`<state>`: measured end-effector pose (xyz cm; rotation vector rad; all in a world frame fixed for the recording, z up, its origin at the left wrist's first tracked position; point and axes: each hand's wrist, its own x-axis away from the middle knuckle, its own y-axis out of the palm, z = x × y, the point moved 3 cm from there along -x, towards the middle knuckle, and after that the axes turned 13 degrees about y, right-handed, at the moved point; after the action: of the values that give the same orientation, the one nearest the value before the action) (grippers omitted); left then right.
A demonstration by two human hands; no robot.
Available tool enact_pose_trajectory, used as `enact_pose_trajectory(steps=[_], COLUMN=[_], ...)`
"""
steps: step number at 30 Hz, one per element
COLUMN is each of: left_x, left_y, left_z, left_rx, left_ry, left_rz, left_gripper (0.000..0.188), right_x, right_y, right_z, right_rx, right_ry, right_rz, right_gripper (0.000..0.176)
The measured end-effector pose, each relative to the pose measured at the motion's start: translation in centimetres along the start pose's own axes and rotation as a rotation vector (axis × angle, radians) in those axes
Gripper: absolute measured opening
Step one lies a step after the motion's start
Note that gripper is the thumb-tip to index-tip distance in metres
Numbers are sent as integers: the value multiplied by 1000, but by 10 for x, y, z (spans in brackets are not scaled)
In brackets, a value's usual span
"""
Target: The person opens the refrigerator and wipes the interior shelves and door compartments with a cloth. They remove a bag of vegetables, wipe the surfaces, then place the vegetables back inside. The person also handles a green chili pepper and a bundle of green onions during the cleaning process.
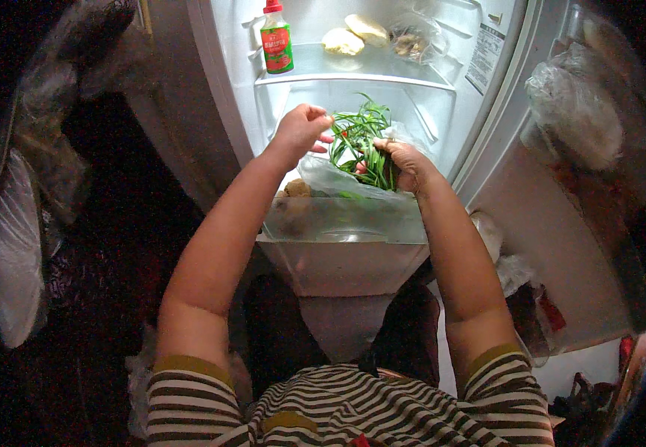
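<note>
Long thin green leafy vegetables (376, 162) lie above an opened clear plastic bag (334, 177) at the fridge's bottom drawer (348, 226). My right hand (406, 162) is closed around the bunch from its right side, with fingertips showing among the leaves. At the left edge of the leaves is my left hand (303, 131), its thumb and index finger pinched together by a leaf tip and the other fingers apart. Whether it grips a leaf cannot be told. Brown lumpy pieces (297, 190) sit in the drawer, left of the bag.
On the glass shelf (356, 79) above stand a red-capped sauce bottle (277, 44), pale round pieces of food (356, 34) and a knotted plastic bag (418, 42). The opened fridge door (546, 240) is at the right, with a filled plastic bag (577, 109) on it.
</note>
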<state>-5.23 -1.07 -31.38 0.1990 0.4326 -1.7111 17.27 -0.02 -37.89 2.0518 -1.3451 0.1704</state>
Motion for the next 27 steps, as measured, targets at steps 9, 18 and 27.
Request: enact_pose_trajectory(steps=[9,18,27], left_x=[18,1,-13], left_y=[4,24,28], left_z=[-9,-59,-44], left_rx=[-947,-829,-565], left_ry=[173,145,208], left_rz=[-304,-544,-173], left_gripper=[56,47,44], right_x=[-18,-15,23], right_y=[-26,-14,17], right_z=[-8,6,18], right_rx=[-196,118,937], right_ry=[-17,-5,18], right_rz=[84,236,149], right_gripper=[34,51,58])
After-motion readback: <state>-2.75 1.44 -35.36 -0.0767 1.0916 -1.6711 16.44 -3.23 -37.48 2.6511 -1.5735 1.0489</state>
